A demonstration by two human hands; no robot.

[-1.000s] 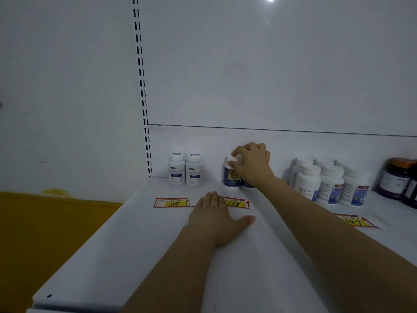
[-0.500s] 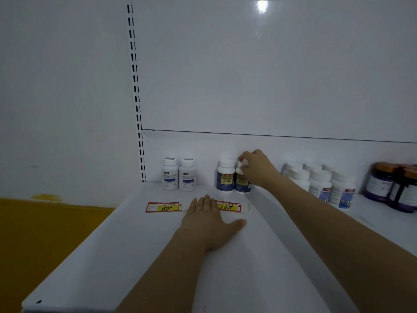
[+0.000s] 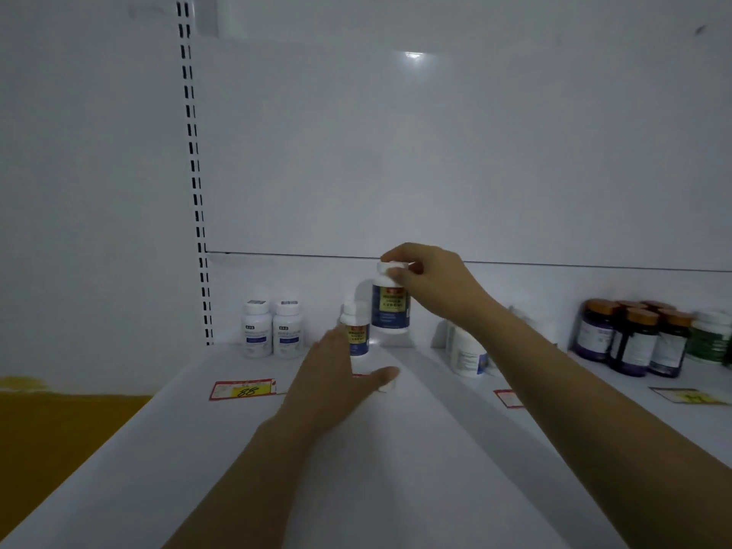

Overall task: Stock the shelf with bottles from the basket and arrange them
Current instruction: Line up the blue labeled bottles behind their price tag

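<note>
My right hand (image 3: 429, 283) grips the white cap of a white bottle with a blue and yellow label (image 3: 390, 307) and holds it lifted above the white shelf (image 3: 166, 449). A matching bottle (image 3: 356, 330) stands on the shelf just left of and below it. My left hand (image 3: 336, 386) lies flat on the shelf with straight fingers, its fingertips right in front of that standing bottle. The basket is out of view.
Two white bottles with pale labels (image 3: 273, 330) stand at the back left, by the slotted upright (image 3: 196, 192). White bottles (image 3: 467, 354) sit behind my right forearm; dark brown-capped bottles (image 3: 633, 342) stand far right. Price tags (image 3: 243, 388) lie on the shelf.
My right hand has lifted the right blue-labelled bottle off the shelf by its cap. My left hand has slid forward toward the bottle that still stands. The camera has come closer.
</note>
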